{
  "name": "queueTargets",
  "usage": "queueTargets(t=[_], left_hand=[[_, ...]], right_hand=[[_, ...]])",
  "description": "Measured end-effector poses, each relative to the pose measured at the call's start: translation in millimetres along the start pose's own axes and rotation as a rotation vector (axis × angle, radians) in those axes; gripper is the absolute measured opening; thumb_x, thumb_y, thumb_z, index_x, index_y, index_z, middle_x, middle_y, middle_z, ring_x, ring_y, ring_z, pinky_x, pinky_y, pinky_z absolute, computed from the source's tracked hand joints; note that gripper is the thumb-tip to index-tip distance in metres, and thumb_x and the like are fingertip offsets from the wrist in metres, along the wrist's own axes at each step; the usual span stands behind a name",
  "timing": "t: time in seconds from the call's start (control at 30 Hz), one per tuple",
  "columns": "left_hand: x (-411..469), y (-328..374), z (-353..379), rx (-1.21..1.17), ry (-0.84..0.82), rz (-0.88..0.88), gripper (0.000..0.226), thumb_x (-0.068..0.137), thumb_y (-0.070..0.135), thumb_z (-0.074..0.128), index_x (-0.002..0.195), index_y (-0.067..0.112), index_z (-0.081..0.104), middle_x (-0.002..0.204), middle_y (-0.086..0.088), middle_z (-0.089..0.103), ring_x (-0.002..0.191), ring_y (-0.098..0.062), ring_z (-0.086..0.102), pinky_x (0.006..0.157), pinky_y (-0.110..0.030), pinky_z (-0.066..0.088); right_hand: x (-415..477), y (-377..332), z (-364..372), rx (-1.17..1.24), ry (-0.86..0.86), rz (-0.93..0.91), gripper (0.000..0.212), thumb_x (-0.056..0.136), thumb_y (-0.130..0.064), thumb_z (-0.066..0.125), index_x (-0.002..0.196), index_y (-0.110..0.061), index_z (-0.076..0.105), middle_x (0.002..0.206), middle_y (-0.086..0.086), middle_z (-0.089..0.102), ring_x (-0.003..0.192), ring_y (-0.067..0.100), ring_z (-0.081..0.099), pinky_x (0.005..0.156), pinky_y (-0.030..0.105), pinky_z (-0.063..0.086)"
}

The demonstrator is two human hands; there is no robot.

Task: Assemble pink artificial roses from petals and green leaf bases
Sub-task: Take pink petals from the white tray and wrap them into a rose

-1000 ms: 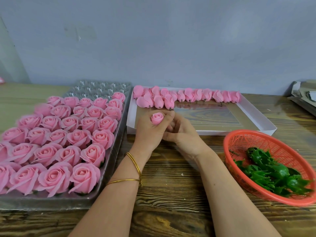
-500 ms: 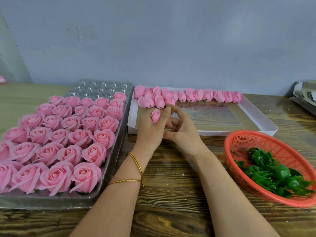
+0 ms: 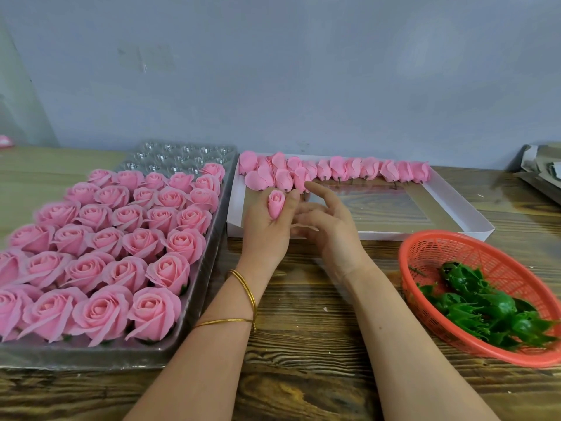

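Observation:
My left hand [image 3: 267,235] holds a small pink rosebud [image 3: 276,203] upright between thumb and fingers, just in front of the white box [image 3: 455,205]. My right hand [image 3: 328,226] is beside it with fingers spread, the index finger reaching up to the row of pink petal pieces [image 3: 334,170] along the box's far edge. Green leaf bases [image 3: 485,308] lie in the red basket [image 3: 425,247] at the right. Finished pink roses [image 3: 121,247] fill the clear plastic tray [image 3: 188,153] at the left.
The wooden table [image 3: 303,360] shows between my forearms. A grey wall runs behind everything. Some cardboard or paper [image 3: 543,168] lies at the far right edge. The tray's back rows of cups hold no roses.
Both hands have moved up towards the box. The bud has turned more upright in my left hand, and my right hand's fingers have spread, its index finger stretching to the petal row.

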State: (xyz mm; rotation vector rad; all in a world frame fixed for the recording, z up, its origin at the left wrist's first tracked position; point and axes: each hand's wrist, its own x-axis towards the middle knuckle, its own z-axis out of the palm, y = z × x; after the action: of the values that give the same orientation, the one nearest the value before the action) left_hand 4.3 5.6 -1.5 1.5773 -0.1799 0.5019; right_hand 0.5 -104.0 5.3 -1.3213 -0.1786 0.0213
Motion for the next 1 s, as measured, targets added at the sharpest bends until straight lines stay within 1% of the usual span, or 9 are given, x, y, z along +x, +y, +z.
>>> queueTargets(t=[0.07,0.13,0.2,0.3,0.43,0.6,0.73,0.87,1.0], left_hand=[[-0.4,-1.1,-0.4,0.079,0.002,0.054,0.022,0.095,0.018,0.059,0.074,0.016,0.054,0.073,-0.008,0.056,0.068,-0.010,0.053,0.064,-0.026,0.046],[-1.4,-1.6,-0.7,0.126,-0.011,0.101,0.026,0.095,0.016,0.059,0.072,0.025,0.051,0.070,-0.004,0.055,0.066,-0.007,0.050,0.062,-0.021,0.043],[-3.0,-2.4,-0.4,0.156,-0.033,0.129,0.027,0.095,0.016,0.059,0.074,0.031,0.052,0.070,0.008,0.055,0.066,-0.001,0.053,0.060,-0.012,0.042],[-4.9,-6.3,2.7,0.205,-0.092,0.073,0.004,0.094,0.023,0.060,0.092,0.024,0.064,0.084,0.010,0.064,0.082,-0.001,0.061,0.068,-0.016,0.050],[-4.7,-7.8,4.3,0.170,-0.109,0.043,0.009,0.089,0.028,0.068,0.097,0.026,0.066,0.091,0.013,0.068,0.089,0.003,0.061,0.071,-0.008,0.047],[-4.9,-6.0,3.8,0.170,-0.100,0.034,0.007,0.087,0.027,0.070,0.089,0.021,0.068,0.081,0.018,0.067,0.084,0.007,0.061,0.066,-0.003,0.043],[-4.8,-4.5,3.4,0.186,-0.104,0.040,0.019,0.088,0.027,0.068,0.072,0.031,0.061,0.070,0.024,0.064,0.074,0.006,0.060,0.061,-0.005,0.042],[-4.6,-7.0,3.9,0.165,-0.108,0.050,0.016,0.090,0.029,0.067,0.079,0.016,0.070,0.074,0.007,0.068,0.074,-0.001,0.062,0.063,-0.008,0.044],[-5.3,-6.8,3.7,0.165,-0.106,0.049,0.018,0.089,0.033,0.066,0.074,0.023,0.066,0.073,0.010,0.066,0.070,-0.005,0.061,0.060,-0.017,0.048]], right_hand=[[0.0,-2.2,1.9,-0.042,0.066,-0.011,0.056,0.071,-0.019,0.066,0.127,-0.018,0.056,0.091,0.006,0.064,0.084,0.017,0.061,0.064,0.026,0.049],[-0.5,-3.3,2.8,-0.109,0.101,-0.030,0.051,0.073,-0.033,0.069,0.122,-0.022,0.060,0.092,-0.001,0.061,0.084,0.011,0.059,0.066,0.025,0.047],[-0.9,-2.8,3.6,-0.156,0.112,-0.041,0.052,0.073,-0.041,0.070,0.121,-0.023,0.062,0.096,-0.004,0.062,0.091,0.012,0.061,0.073,0.025,0.051],[-1.3,-0.7,6.7,-0.212,0.117,-0.050,0.052,0.074,-0.046,0.069,0.119,-0.021,0.064,0.105,0.001,0.067,0.107,0.021,0.064,0.095,0.037,0.054],[-1.5,0.3,9.3,-0.283,0.109,-0.070,0.049,0.073,-0.046,0.070,0.115,-0.022,0.064,0.108,0.003,0.069,0.108,0.018,0.065,0.100,0.043,0.052],[-1.6,1.1,7.6,-0.263,0.080,-0.056,0.047,0.073,-0.036,0.073,0.116,-0.021,0.065,0.109,0.005,0.070,0.107,0.016,0.066,0.098,0.040,0.053],[-2.6,0.6,6.8,-0.259,0.056,-0.057,0.048,0.071,-0.033,0.072,0.116,-0.018,0.065,0.112,0.006,0.070,0.109,0.018,0.065,0.098,0.040,0.053],[-2.6,0.7,5.7,-0.261,0.028,-0.065,0.048,0.071,-0.033,0.073,0.115,-0.018,0.065,0.115,0.008,0.068,0.111,0.020,0.065,0.100,0.043,0.052],[-3.2,2.0,4.4,-0.286,0.012,-0.067,0.048,0.071,-0.035,0.075,0.115,-0.018,0.066,0.112,0.004,0.070,0.110,0.017,0.065,0.102,0.044,0.050]])
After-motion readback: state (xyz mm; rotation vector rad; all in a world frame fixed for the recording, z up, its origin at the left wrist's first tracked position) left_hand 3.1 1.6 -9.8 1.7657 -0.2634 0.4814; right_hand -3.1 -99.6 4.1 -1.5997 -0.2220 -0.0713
